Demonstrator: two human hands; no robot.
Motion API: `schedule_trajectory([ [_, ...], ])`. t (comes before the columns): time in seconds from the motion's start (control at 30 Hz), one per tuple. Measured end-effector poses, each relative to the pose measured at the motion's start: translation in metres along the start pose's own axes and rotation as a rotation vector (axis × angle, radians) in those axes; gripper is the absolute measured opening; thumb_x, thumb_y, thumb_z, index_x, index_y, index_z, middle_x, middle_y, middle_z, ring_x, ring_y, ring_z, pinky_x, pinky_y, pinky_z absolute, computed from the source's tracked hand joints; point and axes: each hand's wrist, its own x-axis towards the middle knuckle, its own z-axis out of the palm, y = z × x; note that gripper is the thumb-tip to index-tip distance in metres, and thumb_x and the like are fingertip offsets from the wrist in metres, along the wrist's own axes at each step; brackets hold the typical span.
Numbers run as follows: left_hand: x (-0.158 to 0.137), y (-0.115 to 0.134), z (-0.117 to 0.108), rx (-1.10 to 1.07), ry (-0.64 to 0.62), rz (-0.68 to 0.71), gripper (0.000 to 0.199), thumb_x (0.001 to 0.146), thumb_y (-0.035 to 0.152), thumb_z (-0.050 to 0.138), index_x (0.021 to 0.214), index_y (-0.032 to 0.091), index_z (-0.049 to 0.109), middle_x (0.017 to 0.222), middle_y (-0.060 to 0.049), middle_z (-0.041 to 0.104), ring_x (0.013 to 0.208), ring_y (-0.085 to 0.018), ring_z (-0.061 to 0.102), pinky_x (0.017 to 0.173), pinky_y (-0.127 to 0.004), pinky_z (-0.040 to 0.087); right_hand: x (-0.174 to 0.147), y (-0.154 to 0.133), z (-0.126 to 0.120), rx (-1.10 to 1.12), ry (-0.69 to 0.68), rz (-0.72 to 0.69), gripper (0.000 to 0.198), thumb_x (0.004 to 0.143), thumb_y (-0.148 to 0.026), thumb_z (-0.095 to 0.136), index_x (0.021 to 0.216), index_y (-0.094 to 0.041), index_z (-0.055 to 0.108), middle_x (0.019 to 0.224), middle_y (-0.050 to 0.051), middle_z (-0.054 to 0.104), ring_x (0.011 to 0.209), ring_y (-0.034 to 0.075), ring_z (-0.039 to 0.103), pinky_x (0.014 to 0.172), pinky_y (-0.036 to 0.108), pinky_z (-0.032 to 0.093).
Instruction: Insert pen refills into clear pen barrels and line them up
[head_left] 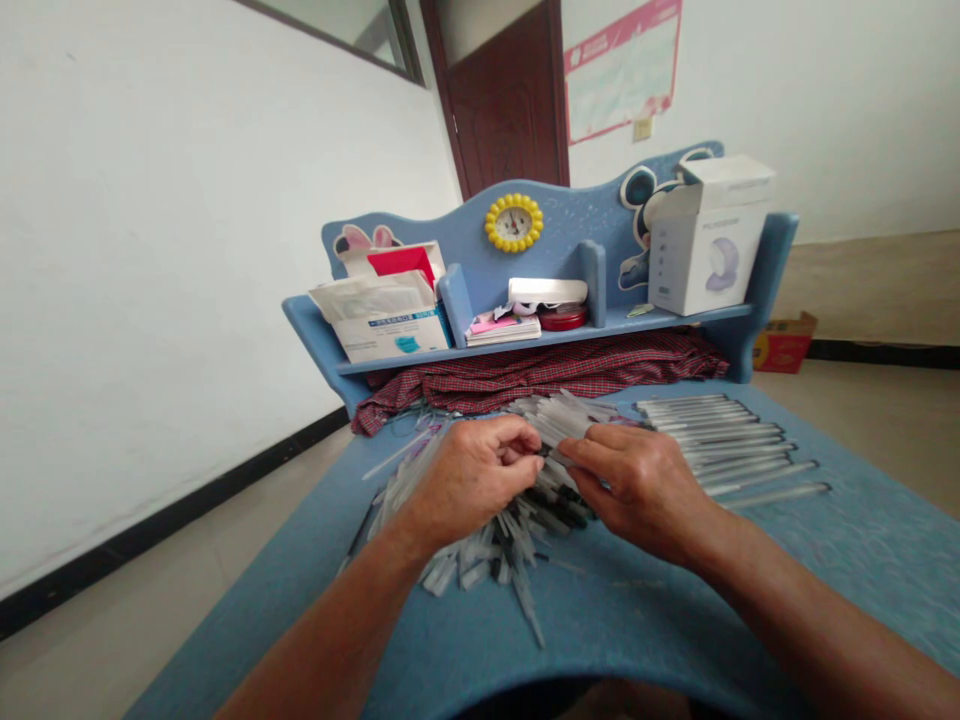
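A large heap of translucent pen barrels and dark pen parts (480,555) lies on the blue desk. Over the heap, my left hand (472,475) is closed in a pinch, and what its fingertips hold is too small to make out. My right hand (645,485) faces it and grips a translucent pen barrel (556,457) between thumb and fingers, its end close to my left fingertips. To the right of that hand, several clear pens with dark ends (739,440) lie side by side in a row.
Behind the heap a red checked cloth (540,375) is bunched under a blue shelf (622,318). On the shelf stand a mask box (390,335), a small stack of papers (502,330), a red round case (562,317) and a tall white box (709,245). A white wall rises at the left.
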Motion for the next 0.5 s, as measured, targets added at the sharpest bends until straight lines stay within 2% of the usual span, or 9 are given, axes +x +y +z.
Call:
schedule_trajectory([
  [0.37,-0.0003,0.0021,0.0004,0.015,-0.003,0.030,0.010,0.073,0.011,0.056,0.073,0.015,0.064,0.058,0.006,0.053,0.051,-0.006,0.044,0.049,-0.016,0.034,-0.0004,-0.0013,-0.0004,-0.018,0.007,-0.022,0.018,0.088,-0.020,0.047,0.089,-0.019,0.065,0.066,0.000,0.056,0.061,0.014,0.051,0.057,0.028,0.030],
  [0.5,-0.0006,0.0020,-0.0004,0.037,-0.014,0.049,0.010,0.073,0.010,0.057,0.074,0.016,0.065,0.058,0.006,0.053,0.052,-0.006,0.045,0.050,-0.017,0.034,-0.0002,-0.0020,-0.0004,-0.012,0.014,-0.036,0.018,0.088,-0.019,0.048,0.093,-0.019,0.065,0.067,0.000,0.056,0.061,0.015,0.052,0.057,0.029,0.030],
])
